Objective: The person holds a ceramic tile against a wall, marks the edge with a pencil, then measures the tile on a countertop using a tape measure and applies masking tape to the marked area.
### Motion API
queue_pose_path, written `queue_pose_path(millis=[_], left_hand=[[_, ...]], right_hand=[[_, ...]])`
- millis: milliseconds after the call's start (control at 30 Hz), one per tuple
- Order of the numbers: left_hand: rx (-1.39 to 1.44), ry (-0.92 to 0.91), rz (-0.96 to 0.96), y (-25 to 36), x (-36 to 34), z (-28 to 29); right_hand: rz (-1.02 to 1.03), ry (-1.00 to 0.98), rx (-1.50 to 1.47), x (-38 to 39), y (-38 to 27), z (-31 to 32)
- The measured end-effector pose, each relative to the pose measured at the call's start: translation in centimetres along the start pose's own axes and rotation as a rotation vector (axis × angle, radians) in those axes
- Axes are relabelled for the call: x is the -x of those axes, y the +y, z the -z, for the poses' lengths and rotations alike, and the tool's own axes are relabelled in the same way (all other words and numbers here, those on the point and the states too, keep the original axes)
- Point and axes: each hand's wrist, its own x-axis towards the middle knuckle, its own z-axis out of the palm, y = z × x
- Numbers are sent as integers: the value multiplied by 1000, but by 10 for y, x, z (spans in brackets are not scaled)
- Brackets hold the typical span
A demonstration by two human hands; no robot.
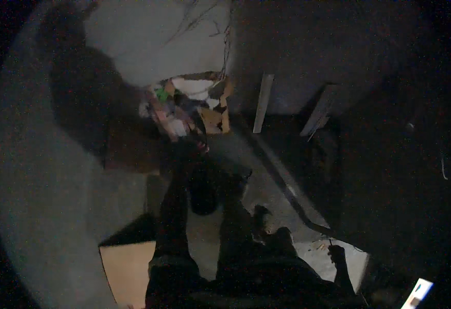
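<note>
My dark-clothed legs (235, 242) fill the lower middle, with a dark cylindrical shape (202, 193) between them. At the lower right, what appears to be my right hand (337, 256) is a dark silhouette against a pale board (359, 265), fingers closed around a thin item too dim to name. My left hand is not visible. Beyond my legs stands a cardboard box (212, 121) heaped with mixed white, green and pinkish scraps. A tan cardboard panel (125, 270) lies at the lower left.
A large pale surface (153, 36) with thin dark strands is at the top. Two planks (264, 103) stand upright at the back right. A dark strip (282, 185) runs diagonally across the floor. A small bright rectangular object (416, 293) is at the lower right edge. The scene is very dim.
</note>
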Motion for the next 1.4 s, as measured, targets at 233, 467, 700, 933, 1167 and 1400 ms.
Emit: queue_pose_path(millis=[233, 467, 700, 933, 1167, 1400], left_hand=[[-149, 101, -189, 12, -195, 57], [-413, 410, -332, 97, -237, -65], [-380, 360, -543, 160, -246, -80], [-688, 442, -405, 112, -243, -43], [-580, 378, -304, 141, -249, -72], [-627, 337, -355, 89, -261, -71]], right_hand=[[-279, -43, -375, 109, 10, -26], [-292, -102, -230, 133, 79, 84], [-305, -32, -317, 94, 14, 76], [-260, -84, -319, 70, -26, 92], [-304, -47, -342, 105, -12, 104], [-345, -92, -186, 84, -50, 108]])
